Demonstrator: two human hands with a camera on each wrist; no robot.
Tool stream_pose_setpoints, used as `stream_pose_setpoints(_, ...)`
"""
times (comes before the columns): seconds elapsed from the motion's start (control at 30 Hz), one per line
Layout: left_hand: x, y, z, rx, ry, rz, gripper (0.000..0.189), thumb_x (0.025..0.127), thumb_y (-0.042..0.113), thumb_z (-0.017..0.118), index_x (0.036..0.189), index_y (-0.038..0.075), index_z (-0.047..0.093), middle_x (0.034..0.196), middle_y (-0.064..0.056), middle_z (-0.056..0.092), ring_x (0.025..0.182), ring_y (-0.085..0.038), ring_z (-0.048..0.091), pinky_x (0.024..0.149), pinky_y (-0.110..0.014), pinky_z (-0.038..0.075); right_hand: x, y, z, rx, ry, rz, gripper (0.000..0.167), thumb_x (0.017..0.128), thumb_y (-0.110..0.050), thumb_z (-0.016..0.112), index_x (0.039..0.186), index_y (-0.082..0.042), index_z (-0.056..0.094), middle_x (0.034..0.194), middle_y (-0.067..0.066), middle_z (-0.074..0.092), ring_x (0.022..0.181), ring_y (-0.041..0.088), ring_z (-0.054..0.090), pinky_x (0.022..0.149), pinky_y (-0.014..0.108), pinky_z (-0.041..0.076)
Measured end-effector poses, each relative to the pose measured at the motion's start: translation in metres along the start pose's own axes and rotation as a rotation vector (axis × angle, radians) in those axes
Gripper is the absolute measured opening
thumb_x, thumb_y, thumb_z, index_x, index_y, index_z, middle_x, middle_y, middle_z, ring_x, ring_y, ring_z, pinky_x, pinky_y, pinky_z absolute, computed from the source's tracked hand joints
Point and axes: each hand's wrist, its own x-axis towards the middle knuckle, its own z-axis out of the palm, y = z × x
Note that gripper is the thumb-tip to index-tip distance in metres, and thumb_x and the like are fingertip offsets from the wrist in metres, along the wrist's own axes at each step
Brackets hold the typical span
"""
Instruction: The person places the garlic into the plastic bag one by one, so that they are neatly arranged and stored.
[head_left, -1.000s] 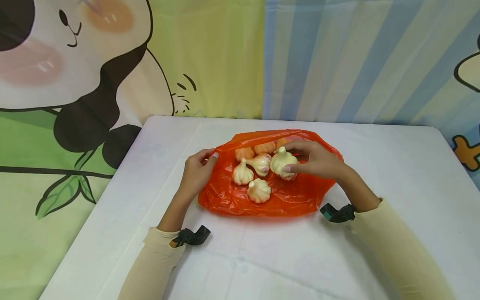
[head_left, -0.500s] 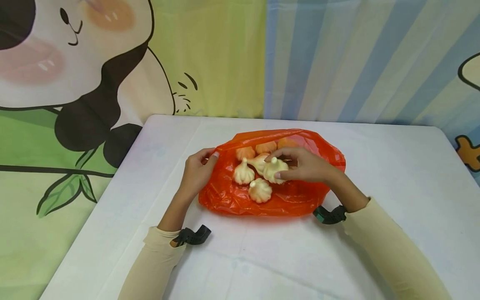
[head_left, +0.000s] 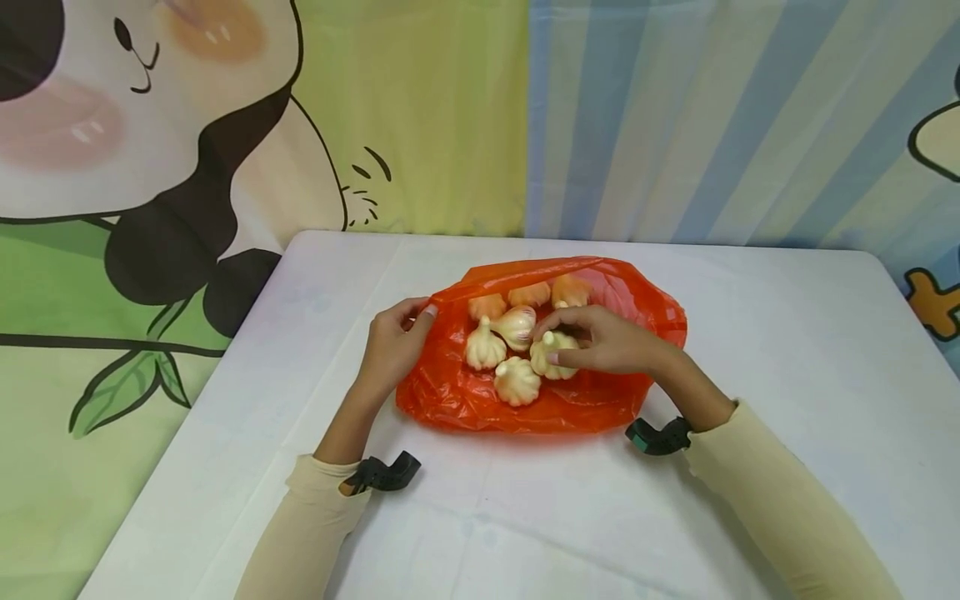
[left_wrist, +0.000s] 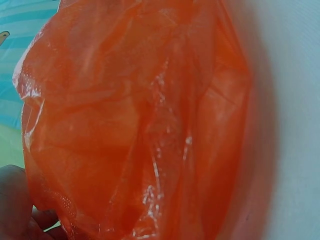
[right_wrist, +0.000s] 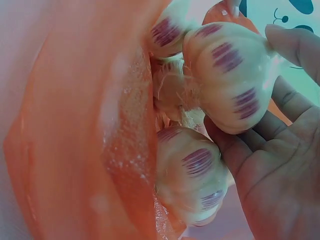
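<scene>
An orange-red plastic bag [head_left: 450, 400] lies on the table with its mouth toward the person. At its left end my left hand [head_left: 393, 346] pinches the upper rim between thumb and fingers. Inside the mouth my right hand [head_left: 618, 340] holds a pale garlic bulb [head_left: 551, 360] by thumb and fingertips, stem up. To its left lie a garlic bulb [head_left: 485, 347], another bulb [head_left: 517, 382] and a purple-streaked bulb [head_left: 516, 327]. In the right wrist view the held garlic [right_wrist: 227, 75] shows purple streaks, with a further bulb [right_wrist: 192, 175] beside the fingers.
Several more bulbs [head_left: 529, 295] sit deeper in the bag, seen through its film. The white table [head_left: 480, 517] reaches back to a printed curtain [head_left: 420, 117]. A black wrist camera [head_left: 660, 435] hangs under the right forearm, close to the bag.
My right hand has brought the garlic bulb left and toward the person, down beside the front bulbs in the bag. My left hand keeps its place on the rim.
</scene>
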Motion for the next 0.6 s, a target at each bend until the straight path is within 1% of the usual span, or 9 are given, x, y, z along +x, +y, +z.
stream_pose_setpoints(0.1,-0.0005,-0.0003,0.0001,0.002,0.000,0.006,0.035,0.098,0.032,0.056,0.120,0.007,0.067,0.099,-0.005,0.065,0.080,-0.023,0.058,0.065,-0.031,0.054,-0.0005,-0.0004,0.0008,-0.023,0.001,0.012,0.025,0.089,-0.019,0.071,0.114,-0.018,0.067,0.107,-0.003,0.062,0.090,0.020,0.051,0.072,0.030,0.047)
stream_pose_setpoints(0.23,-0.0008,-0.0001,0.0001,0.003,0.001,0.013,0.034,0.099,0.031,0.055,0.120,0.007,0.067,0.098,-0.005,0.065,0.079,-0.023,0.057,0.064,-0.031,0.053,-0.0011,-0.0006,0.0010,-0.056,0.015,0.018,0.027,0.089,-0.018,0.069,0.116,-0.017,0.067,0.099,-0.002,0.059,0.081,0.020,0.047,0.065,0.029,0.040)
stream_pose_setpoints(0.33,-0.0007,0.0003,0.0000,0.004,0.000,0.014,0.034,0.099,0.031,0.055,0.120,0.007,0.067,0.098,-0.005,0.065,0.079,-0.023,0.057,0.063,-0.030,0.053,-0.0017,-0.0006,0.0012,-0.067,0.028,0.025,0.029,0.090,-0.017,0.067,0.118,-0.014,0.067,0.084,-0.001,0.054,0.071,0.019,0.043,0.060,0.028,0.036)
stream_pose_setpoints(0.43,-0.0004,0.0005,-0.0002,0.002,-0.002,0.014,0.034,0.099,0.031,0.055,0.120,0.006,0.067,0.098,-0.005,0.065,0.078,-0.023,0.057,0.064,-0.031,0.053,-0.0023,-0.0008,0.0017,-0.070,0.040,0.030,0.030,0.090,-0.016,0.067,0.120,-0.013,0.068,0.073,0.001,0.045,0.064,0.018,0.039,0.056,0.027,0.033)
stream_pose_setpoints(0.47,-0.0002,0.0004,-0.0003,0.001,-0.002,0.012,0.034,0.099,0.031,0.055,0.119,0.007,0.067,0.098,-0.005,0.065,0.079,-0.023,0.057,0.064,-0.031,0.054,-0.0023,-0.0006,0.0019,-0.067,0.043,0.028,0.030,0.090,-0.015,0.067,0.120,-0.012,0.067,0.073,0.001,0.045,0.061,0.018,0.038,0.055,0.027,0.033)
stream_pose_setpoints(0.53,-0.0001,0.0001,-0.0005,0.000,-0.003,0.010,0.035,0.099,0.032,0.055,0.119,0.007,0.067,0.098,-0.005,0.065,0.079,-0.023,0.057,0.064,-0.031,0.054,-0.0020,-0.0006,0.0023,-0.048,0.043,0.020,0.030,0.091,-0.015,0.066,0.120,-0.012,0.067,0.082,0.004,0.054,0.064,0.019,0.041,0.057,0.028,0.036)
stream_pose_setpoints(0.6,0.0002,-0.0005,-0.0007,0.001,-0.002,0.008,0.035,0.099,0.032,0.055,0.119,0.007,0.067,0.098,-0.004,0.065,0.079,-0.023,0.057,0.064,-0.031,0.053,-0.0016,0.0005,0.0028,-0.018,0.043,0.011,0.030,0.091,-0.012,0.065,0.121,-0.010,0.066,0.098,0.007,0.061,0.075,0.022,0.051,0.066,0.029,0.046)
